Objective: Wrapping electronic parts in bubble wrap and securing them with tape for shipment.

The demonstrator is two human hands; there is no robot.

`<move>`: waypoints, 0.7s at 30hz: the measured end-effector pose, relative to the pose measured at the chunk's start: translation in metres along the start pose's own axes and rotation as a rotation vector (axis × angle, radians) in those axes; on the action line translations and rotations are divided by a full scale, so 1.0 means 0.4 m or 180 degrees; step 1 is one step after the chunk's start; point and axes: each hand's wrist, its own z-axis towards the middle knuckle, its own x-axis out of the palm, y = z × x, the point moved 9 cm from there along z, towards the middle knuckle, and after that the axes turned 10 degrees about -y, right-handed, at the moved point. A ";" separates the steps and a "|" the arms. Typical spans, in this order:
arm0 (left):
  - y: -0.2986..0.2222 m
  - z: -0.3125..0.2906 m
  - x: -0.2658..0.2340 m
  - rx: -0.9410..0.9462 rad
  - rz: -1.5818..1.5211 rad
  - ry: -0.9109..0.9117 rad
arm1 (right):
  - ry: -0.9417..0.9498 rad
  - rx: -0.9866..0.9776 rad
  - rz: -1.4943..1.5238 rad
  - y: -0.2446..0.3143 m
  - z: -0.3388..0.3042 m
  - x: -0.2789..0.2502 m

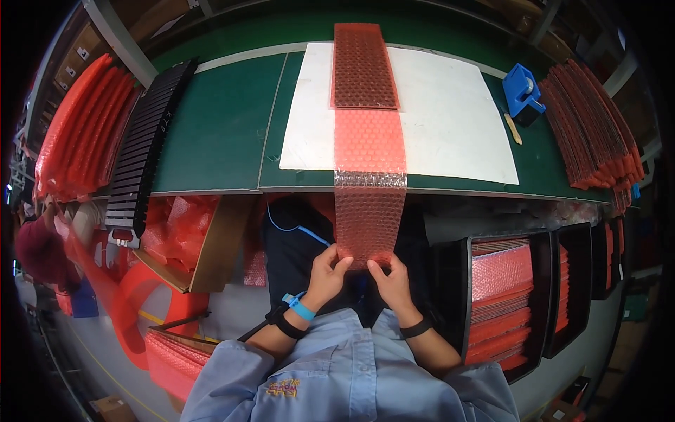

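Note:
A long strip of red translucent bubble wrap point(370, 144) runs toward me over the table's front edge. My left hand point(328, 276) pinches its near end at the left corner, thumb and fingers closed on it. At the right corner my right hand point(391, 281) grips the same end in a pinch. The strip hangs taut between the table and my hands, above my lap. On its far part lies a darker, doubled-looking bubble wrap piece point(364, 70), reaching past the far side of a white sheet point(457, 119).
The green table point(218, 126) bears a black slatted rack point(151, 141) and red bubble wrap stacks point(81, 133) at left. At right are a blue tape dispenser point(522, 91), a small yellowish tool point(513, 129) and another stack point(590, 123). Black bins point(545, 302) stand lower right; a person point(43, 250) is far left.

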 end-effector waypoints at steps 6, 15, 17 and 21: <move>-0.009 0.004 0.001 0.0021 0.0056 0.0000 | 0.0014 -0.0015 0.0032 -0.004 0.003 0.004; -0.021 0.011 0.005 -0.0059 -0.0008 0.0028 | -0.0495 -0.0678 -0.0282 0.112 0.024 -0.040; -0.019 -0.005 0.000 -0.0197 -0.0082 0.0110 | -0.1277 -0.1720 -0.0713 0.267 0.005 -0.096; -0.034 -0.021 -0.021 -0.0324 -0.0031 0.0389 | -0.1005 -0.2211 -0.0090 0.485 0.068 -0.134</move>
